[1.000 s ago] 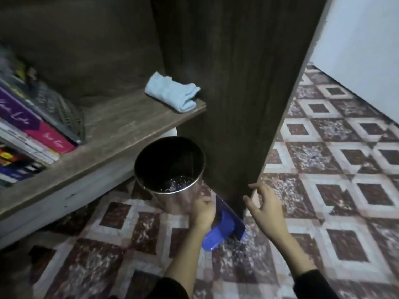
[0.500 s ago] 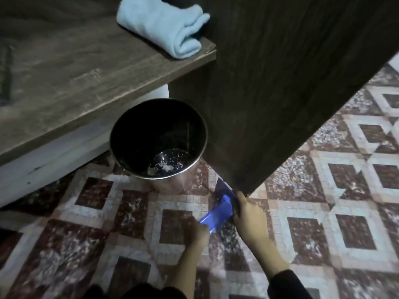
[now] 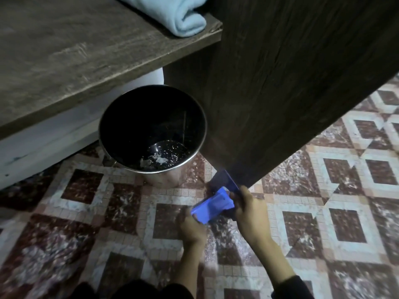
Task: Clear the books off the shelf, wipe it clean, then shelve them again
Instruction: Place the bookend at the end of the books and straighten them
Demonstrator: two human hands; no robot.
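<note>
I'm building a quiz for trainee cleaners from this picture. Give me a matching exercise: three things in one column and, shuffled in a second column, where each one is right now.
Things
1. folded cloth
2. metal bin
3. blue plastic item

Places
A. standing on the tiled floor
B. held by the left hand and right hand
C. lying at the corner of the wooden shelf

Pairs: 1-C, 2-A, 3-B.
</note>
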